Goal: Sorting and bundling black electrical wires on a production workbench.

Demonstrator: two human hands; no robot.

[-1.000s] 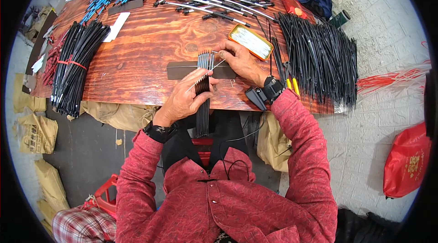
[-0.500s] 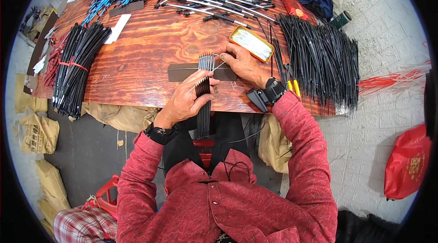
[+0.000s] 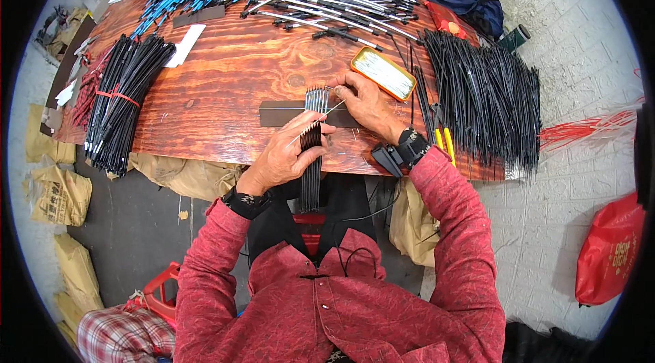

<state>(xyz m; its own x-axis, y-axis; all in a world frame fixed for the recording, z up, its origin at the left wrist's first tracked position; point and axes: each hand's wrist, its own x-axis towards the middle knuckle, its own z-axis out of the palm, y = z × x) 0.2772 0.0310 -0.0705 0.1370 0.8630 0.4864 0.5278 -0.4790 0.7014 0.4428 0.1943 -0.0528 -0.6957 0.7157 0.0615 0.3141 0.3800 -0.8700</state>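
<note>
My left hand [image 3: 283,157] is closed around a flat row of thin black rods [image 3: 311,189], whose lower ends hang past the table's front edge. Their silvery ends [image 3: 316,98] stick up side by side beyond my fingers. A thin pale stick crosses between my hands near those ends. At the tip of the row, my right hand [image 3: 368,105] pinches with thumb and forefinger; what lies between them is too small to make out. Beneath both hands lies a dark flat strip [image 3: 271,114] on the wooden table [image 3: 218,90].
Right of my hands are a yellow-rimmed tin [image 3: 357,69] of white slivers, yellow-handled pliers [image 3: 449,144] and a big heap of black rods [image 3: 484,104]. A red-tied black bundle [image 3: 123,107] lies left. Silver-and-black rods [image 3: 334,5] and blue rods [image 3: 181,5] cover the far side.
The whole view has shifted slightly. Both hands keep nearly the same pose, the left round the rods and the right pinching at their tips.
</note>
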